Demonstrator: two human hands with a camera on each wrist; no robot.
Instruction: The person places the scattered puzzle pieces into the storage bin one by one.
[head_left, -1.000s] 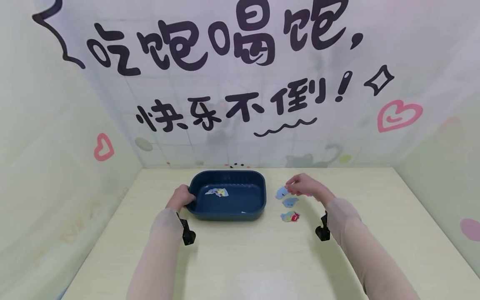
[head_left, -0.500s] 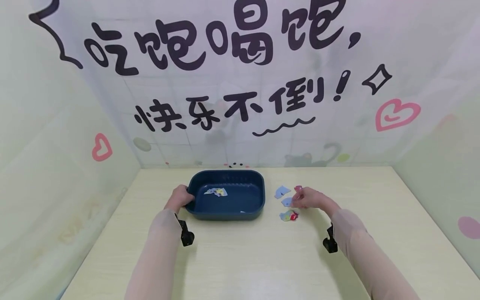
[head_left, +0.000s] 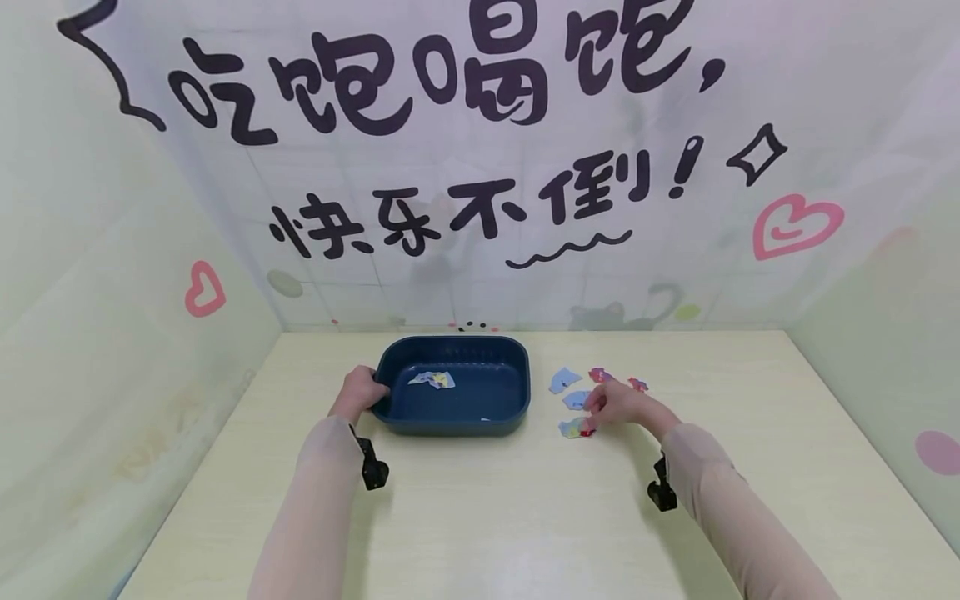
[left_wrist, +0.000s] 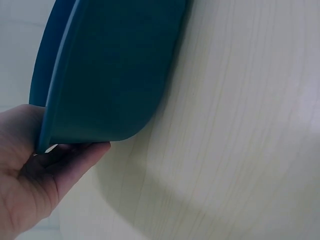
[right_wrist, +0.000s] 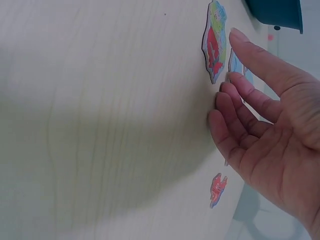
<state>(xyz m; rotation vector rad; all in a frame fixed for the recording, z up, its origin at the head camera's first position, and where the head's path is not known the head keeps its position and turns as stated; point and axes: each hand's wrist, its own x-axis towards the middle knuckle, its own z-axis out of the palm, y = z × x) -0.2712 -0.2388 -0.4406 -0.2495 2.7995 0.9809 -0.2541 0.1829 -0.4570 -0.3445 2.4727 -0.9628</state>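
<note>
My left hand [head_left: 358,392] grips the left end wall of a dark blue plastic basin [head_left: 452,428], thumb inside and fingers under the rim, as the left wrist view shows. Inside the basin lies a blue-and-yellow flat printed piece [head_left: 432,380]. My right hand [head_left: 619,403] hovers over the table right of the basin, thumb apart from loosely bent fingers, nothing between them. Near its fingertips lie a light-blue piece [head_left: 575,400] and a green, yellow and red piece [right_wrist: 215,42]. Another light-blue piece [head_left: 564,381] lies farther back.
Behind my right hand lies a red-purple piece [head_left: 599,375], and a smaller red piece [right_wrist: 217,190] is to its right. The pale wood-look table [head_left: 480,517] meets a printed fabric backdrop [head_left: 480,292] at its far edge.
My right hand has come from the farther light-blue piece toward the front, uncovering the red pieces, and now is beside the middle light-blue one. The left hand and basin stay put.
</note>
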